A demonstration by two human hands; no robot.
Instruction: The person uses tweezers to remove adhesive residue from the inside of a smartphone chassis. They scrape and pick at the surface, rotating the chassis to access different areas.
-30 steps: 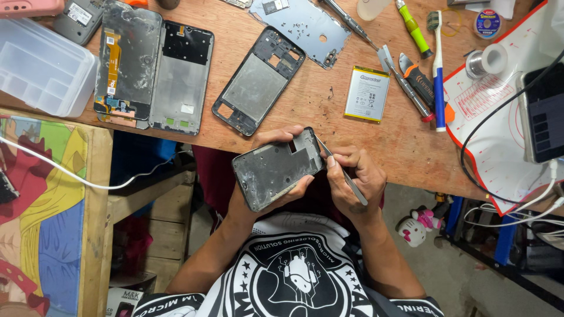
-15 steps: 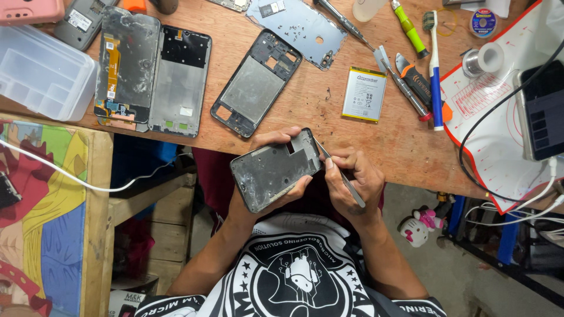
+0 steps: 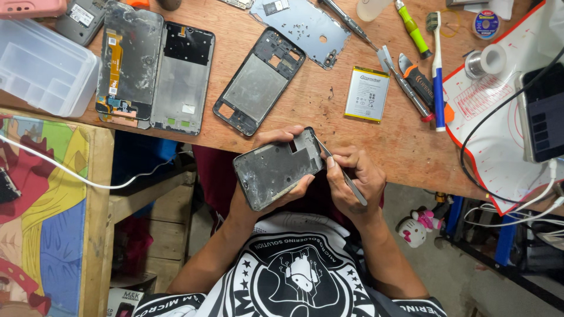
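Note:
My left hand point(image 3: 281, 186) cradles a bare grey phone frame point(image 3: 276, 168) from below, fingers wrapped over its top and bottom edges, just off the near edge of the wooden table point(image 3: 329, 111). My right hand point(image 3: 354, 181) pinches thin metal tweezers point(image 3: 342, 173), their tip touching the frame's upper right edge. Both hands hover over my lap.
On the table lie two more phone frames point(image 3: 258, 81) point(image 3: 183, 76), a phone body with an orange flex cable point(image 3: 126, 58), a back plate point(image 3: 302, 26), a battery point(image 3: 368, 93), screwdrivers, a toothbrush point(image 3: 436, 64) and a clear plastic box point(image 3: 41, 70). Cables and a dark tablet point(image 3: 543, 111) sit at right.
The hands and frame have stayed almost still; the tweezers shifted very slightly along the frame's right edge.

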